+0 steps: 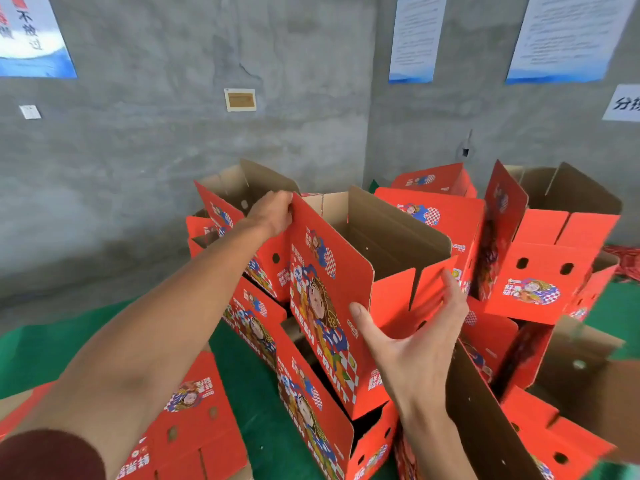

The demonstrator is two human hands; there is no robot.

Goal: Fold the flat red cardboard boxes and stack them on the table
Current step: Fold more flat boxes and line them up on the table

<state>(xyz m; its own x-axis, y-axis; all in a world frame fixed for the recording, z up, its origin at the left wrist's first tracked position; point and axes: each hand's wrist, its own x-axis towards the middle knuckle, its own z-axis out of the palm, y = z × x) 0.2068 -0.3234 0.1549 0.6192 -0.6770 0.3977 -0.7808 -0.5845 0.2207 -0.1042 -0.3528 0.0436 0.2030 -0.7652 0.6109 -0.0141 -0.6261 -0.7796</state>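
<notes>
A folded red cardboard box (346, 271) with its top flaps up stands on top of a heap of other folded red boxes in the middle of the view. My left hand (273, 211) grips the far upper corner of its long printed flap. My right hand (419, 337) is spread open with the palm up, fingers straight, at the near right side of the same box; a fingertip reaches the short side flap. The brown inside of the box is open to view.
Several more folded red boxes (540, 271) are piled around and behind, some tilted, on a green surface (48, 355). One box (194, 420) lies at the lower left. A grey concrete wall (138, 150) with posters stands close behind the pile.
</notes>
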